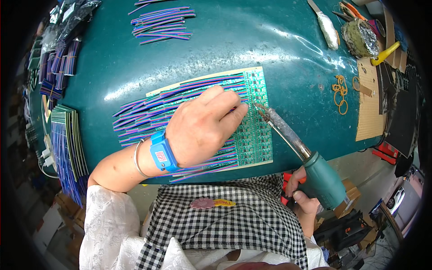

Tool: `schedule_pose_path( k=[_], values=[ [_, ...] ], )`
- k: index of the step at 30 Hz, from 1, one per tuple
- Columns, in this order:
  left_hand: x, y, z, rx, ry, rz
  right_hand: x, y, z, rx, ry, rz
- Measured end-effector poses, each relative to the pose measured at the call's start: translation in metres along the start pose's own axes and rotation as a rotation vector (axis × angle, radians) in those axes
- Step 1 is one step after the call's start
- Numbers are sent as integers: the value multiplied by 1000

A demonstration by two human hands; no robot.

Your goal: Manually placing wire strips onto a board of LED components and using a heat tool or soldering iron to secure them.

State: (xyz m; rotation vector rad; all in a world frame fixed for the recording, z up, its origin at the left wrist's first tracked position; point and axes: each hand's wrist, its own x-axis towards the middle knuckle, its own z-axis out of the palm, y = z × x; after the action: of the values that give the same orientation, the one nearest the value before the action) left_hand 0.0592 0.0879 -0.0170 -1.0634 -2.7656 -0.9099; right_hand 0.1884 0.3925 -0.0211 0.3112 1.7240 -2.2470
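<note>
My left hand (204, 123) is closed in a pinch over a green circuit board panel (254, 139). A short dark wire end shows between its thumb and finger; the hand hides the rest. Rows of blue, red and black ribbon wires (148, 110) lie across the panel, their right ends meeting its rows of small parts. In my right hand (304, 198) is a green-handled soldering gun (325, 180), partly covering the fingers. Its metal tip points up-left and is at the panel, just right of my left fingertips. Whether the tip touches a pad is too small to tell.
Loose ribbon wires (162, 24) lie at the far side of the green mat (216, 49). Wired boards (69, 139) are stacked at the left, near bundled wires (58, 65). Rubber bands (340, 94), cardboard (371, 112), a foil-wrapped blade (328, 29) and a yellow-handled tool (387, 53) lie right.
</note>
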Motion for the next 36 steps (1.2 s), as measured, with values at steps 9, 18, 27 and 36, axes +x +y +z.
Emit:
schedule_pose_path(
  k=[9, 18, 27, 36],
  values=[
    [0, -3, 1, -23, 33, 20, 0, 9, -6, -86, -69, -73],
    [1, -3, -1, -13, 21, 26, 0, 10, -4, -65, -50, -71],
    [1, -2, 1, -10, 26, 27, 6, 3, 4, -83, -7, -49],
    [1, -1, 0, -5, 22, 25, -1, -7, 7, 55, 108, 64]
  ],
)
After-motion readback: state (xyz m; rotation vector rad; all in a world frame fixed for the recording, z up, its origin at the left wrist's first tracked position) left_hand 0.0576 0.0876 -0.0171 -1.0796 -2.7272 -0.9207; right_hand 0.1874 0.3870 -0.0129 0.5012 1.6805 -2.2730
